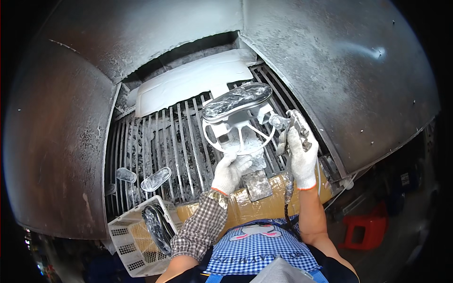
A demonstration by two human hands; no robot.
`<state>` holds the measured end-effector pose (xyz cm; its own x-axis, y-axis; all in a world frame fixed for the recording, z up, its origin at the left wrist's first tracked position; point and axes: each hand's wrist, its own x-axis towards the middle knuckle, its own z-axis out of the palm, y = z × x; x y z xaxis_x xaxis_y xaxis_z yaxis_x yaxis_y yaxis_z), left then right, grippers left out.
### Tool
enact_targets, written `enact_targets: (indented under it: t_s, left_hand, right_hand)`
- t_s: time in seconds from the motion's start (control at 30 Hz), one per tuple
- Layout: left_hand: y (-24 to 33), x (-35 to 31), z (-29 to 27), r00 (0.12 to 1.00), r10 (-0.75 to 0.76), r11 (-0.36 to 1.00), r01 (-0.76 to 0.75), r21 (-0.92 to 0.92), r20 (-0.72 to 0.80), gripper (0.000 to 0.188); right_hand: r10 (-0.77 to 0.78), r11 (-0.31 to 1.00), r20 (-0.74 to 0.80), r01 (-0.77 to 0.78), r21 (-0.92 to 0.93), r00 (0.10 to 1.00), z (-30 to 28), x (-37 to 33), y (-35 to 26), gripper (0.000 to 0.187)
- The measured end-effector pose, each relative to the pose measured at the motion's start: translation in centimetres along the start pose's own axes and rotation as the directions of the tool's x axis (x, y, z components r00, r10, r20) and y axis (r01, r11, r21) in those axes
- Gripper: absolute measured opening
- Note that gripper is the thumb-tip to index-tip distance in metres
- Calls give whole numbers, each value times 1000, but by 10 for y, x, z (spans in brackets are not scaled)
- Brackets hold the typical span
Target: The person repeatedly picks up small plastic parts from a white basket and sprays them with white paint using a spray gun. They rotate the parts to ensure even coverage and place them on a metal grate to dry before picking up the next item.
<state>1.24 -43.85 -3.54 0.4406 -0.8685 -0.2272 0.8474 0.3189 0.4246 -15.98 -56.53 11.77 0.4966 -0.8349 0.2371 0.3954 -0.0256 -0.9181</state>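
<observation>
My right hand, in a white knit glove, is closed around a spray gun coated in grey-white residue, its nozzle turned left. A dark hose runs down from the gun. My left hand, gloved too, has its fingers closed at the near rim of a white spoked wheel. Above that wheel, white supports carry an oval piece with a crinkled, dark, film-like top and a pale edge. The gun's nozzle is close to the right side of these supports, apart from the oval piece.
Metal booth walls surround a slatted grate. A white sheet lies at the back. Two small oval pieces rest on the left slats. A white crate with a film-wrapped piece stands near left. Red stool at right.
</observation>
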Motion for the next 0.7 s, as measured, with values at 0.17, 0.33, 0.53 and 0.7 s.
enact_targets:
  t_s: [0.17,0.33,0.53,0.7]
  left_hand:
    - [8,-9,2,996,34,999,-31,28,-84,43]
    - [15,-15,9,996,68,998,-67,7,-55,44]
    - [23,-14,0,995,95,995,-94,17,-25,46]
    - [31,-20,6,993,117,992,-116,39,-25,45]
  right_hand:
    - [-24,1000,-34,24,-1,999,-7,2,-2,50]
    - [-59,998,-89,57,-22,994,-10,-3,-6,50]
    - [16,998,16,-15,-57,1000,-3,-18,-12,50]
    - [19,999,-28,-17,41,999,-12,-14,-10,50]
